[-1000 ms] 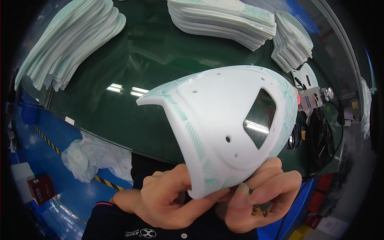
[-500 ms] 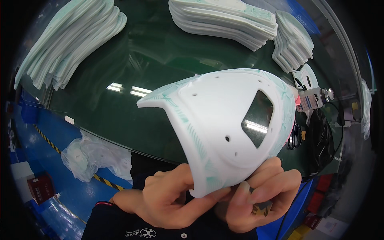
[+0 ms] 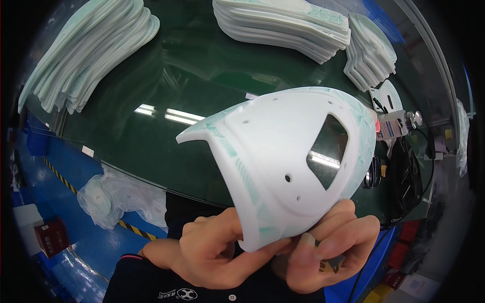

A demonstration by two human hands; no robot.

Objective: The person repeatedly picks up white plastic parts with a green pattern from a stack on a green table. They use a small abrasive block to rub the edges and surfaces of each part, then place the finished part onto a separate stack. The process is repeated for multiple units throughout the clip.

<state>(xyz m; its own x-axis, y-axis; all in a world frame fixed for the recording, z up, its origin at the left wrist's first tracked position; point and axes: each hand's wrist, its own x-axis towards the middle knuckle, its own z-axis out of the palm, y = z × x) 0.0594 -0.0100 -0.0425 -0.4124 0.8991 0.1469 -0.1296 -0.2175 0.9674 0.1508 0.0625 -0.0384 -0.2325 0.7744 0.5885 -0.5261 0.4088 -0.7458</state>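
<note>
A curved white plastic shell (image 3: 273, 146) with pale green leaf-like patterning along its borders fills the middle of the view. It has a large four-sided window and several small holes. My left hand (image 3: 212, 252) grips the shell's near lower corner, thumb along the bottom edge and fingers curled at the side. Right beside that edge, my right hand (image 3: 336, 247) is closed, its thumb and forefinger pinched together. A dark speck shows between those fingertips, too small to name. The shell hides part of the right fingers.
Stacks of similar white shells stand on the dark green glossy table (image 3: 126, 146): one far left (image 3: 91, 55), one at the back (image 3: 283, 30), one far right (image 3: 371, 50). A clear bottle (image 3: 391, 126) and black bag (image 3: 405, 174) lie right. Plastic bags (image 3: 121, 197) are below left.
The shell has tilted slightly; its pointed left tip is a little lower and further right, and its window has shifted slightly right. Both hands have barely moved.
</note>
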